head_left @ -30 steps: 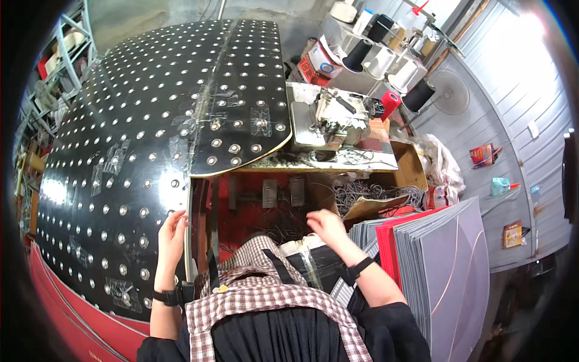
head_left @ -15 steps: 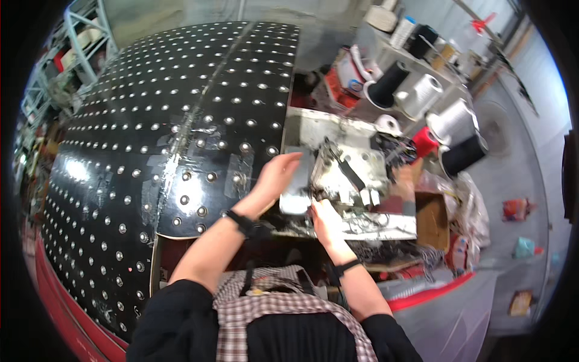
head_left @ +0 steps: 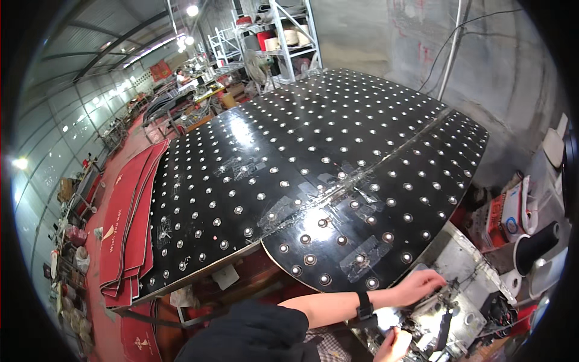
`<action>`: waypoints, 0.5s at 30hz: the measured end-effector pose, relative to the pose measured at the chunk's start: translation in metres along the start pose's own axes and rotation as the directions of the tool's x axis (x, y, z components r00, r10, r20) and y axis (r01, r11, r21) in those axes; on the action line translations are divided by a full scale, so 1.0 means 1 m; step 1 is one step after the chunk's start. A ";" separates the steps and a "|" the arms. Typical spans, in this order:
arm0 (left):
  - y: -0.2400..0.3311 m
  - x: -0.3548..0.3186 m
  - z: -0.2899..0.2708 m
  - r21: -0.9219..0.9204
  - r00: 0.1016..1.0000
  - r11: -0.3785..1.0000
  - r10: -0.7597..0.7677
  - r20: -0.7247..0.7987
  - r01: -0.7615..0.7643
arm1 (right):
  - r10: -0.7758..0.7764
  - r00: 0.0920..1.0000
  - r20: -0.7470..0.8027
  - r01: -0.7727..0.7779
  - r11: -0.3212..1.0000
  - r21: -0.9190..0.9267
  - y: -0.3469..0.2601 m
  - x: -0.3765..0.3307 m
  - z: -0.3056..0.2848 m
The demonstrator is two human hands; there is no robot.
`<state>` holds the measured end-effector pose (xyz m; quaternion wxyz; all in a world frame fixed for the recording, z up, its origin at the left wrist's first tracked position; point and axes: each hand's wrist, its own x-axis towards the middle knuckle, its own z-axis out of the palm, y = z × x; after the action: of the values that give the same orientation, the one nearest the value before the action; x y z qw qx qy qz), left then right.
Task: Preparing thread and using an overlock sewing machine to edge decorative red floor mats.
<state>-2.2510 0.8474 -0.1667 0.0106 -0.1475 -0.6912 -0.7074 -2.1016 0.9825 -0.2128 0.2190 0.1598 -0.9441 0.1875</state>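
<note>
- Shelving [head_left: 283,36] at the far wall carries rolls and spools, red and pale ones; can't tell more at that distance.
- Cones of thread [head_left: 537,247] stand at my right, a dark one and white ones beside it, next to a red-and-white package [head_left: 503,214].
- Red mats [head_left: 123,223] lie stacked on the floor to the left of the big black desk [head_left: 313,163], which is studded w/ rows of metal rollers and patched w/ clear tape near its front edge.
- My left hand [head_left: 419,285] reaches across to the right, fingers loosely spread and slightly curled, palm down, resting on the top of the grey sewing machine [head_left: 449,301]; holds nothing, just touches the machine body.
- A black band [head_left: 363,306] sits on that wrist; the dark sleeve [head_left: 253,332] is pushed up the forearm.
- My right hand [head_left: 393,345] is at the bottom edge, just below the left, fingers partly curled near the machine's shiny plate; whether it grips anything I can't tell, too much is cut off.
- The machine sits low right, just beside the desk's curved front corner, w/ cables and small metal parts around it.
</note>
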 end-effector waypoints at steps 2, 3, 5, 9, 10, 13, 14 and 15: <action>0.005 -0.007 0.000 0.111 0.993 0.988 0.105 0.054 -0.111 | 0.009 0.999 -0.031 -0.007 0.998 0.066 0.002 -0.003 0.006; 0.005 -0.006 0.000 0.166 0.989 0.976 0.135 0.052 -0.142 | 0.002 1.000 -0.027 -0.001 1.000 0.031 0.003 -0.004 0.010; 0.002 -0.003 0.001 0.244 0.969 0.939 0.245 0.018 -0.242 | -0.013 0.998 -0.064 0.009 0.998 -0.065 0.006 -0.006 0.019; -0.004 0.009 0.004 0.282 0.940 0.915 0.327 -0.095 -0.290 | -0.034 0.989 -0.141 0.037 0.999 0.018 0.010 -0.009 0.031; -0.004 0.011 0.006 0.332 0.916 0.887 0.378 -0.130 -0.319 | -0.037 0.981 -0.189 0.041 0.999 0.016 0.011 -0.010 0.032; -0.005 0.016 0.005 0.292 0.942 0.938 0.255 -0.217 -0.187 | -0.057 0.968 -0.243 0.043 0.997 -0.065 0.008 -0.011 0.036; -0.007 0.019 0.004 0.233 0.955 0.960 0.206 -0.212 -0.156 | -0.067 0.969 -0.239 0.044 0.994 -0.101 0.007 -0.011 0.035; -0.011 0.022 0.003 0.207 0.954 0.973 0.154 -0.257 -0.101 | -0.070 0.968 -0.240 0.044 0.993 -0.112 0.005 -0.009 0.035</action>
<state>-2.2734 0.8553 -0.1722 0.1650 -0.0921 -0.7370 -0.6489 -2.1084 0.9745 -0.2477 0.3468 0.1506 -0.9137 0.1491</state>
